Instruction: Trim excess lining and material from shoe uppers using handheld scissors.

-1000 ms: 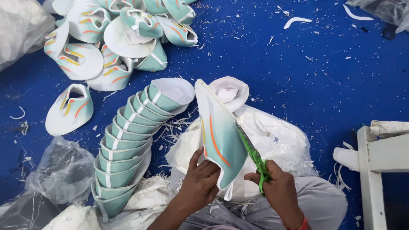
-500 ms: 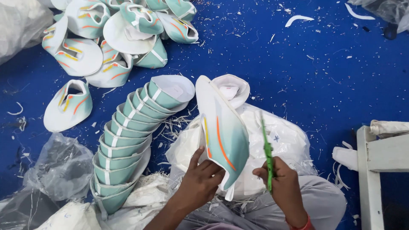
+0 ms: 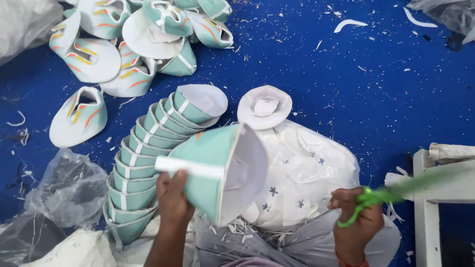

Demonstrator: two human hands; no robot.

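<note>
My left hand point(image 3: 174, 199) grips a mint-green shoe upper point(image 3: 217, 168) with a white strip, turned so its white inner side faces right. My right hand point(image 3: 357, 222) is closed on green-handled scissors point(image 3: 391, 194), blurred, pointing right and away from the upper. Just left of my left hand runs a curved nested row of matching green uppers point(image 3: 148, 153). Under my hands lies a clear plastic bag of white pieces point(image 3: 307, 178), with one white upper point(image 3: 264, 106) at its top edge.
A loose heap of green and white uppers point(image 3: 133, 44) with orange stripes lies at the top left on the blue floor point(image 3: 356, 89), which is strewn with white trimmings. Crumpled plastic bags point(image 3: 64, 190) sit at the lower left. A white wooden frame point(image 3: 435, 198) stands at the right.
My left hand has turned the upper from its striped green face to its heel side and lowered it. My right hand has swung the scissors out to the right, away from the upper.
</note>
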